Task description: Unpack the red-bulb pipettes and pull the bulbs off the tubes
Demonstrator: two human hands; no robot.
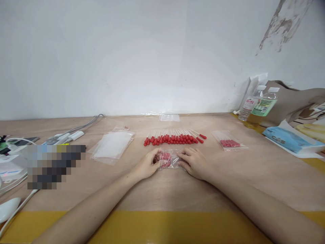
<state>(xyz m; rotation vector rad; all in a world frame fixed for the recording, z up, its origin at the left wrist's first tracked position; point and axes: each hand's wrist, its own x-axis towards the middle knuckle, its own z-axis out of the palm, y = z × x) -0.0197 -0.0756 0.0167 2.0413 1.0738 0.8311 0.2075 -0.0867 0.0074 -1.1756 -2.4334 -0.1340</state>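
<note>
— At centre of the frame, what is happening?
— The left hand (pixel 148 165) is holding the clear bag (pixel 174 160) in its fingers; the right hand (pixel 196 163) is touching its right end, pinching or not, I cannot tell.
— Probably bagging; next move is needing flat edge.

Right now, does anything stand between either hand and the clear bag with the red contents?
Nothing visible does: the left hand and right hand meet the clear bag at opposite ends. The red-tipped sticks lie beyond it.
</note>
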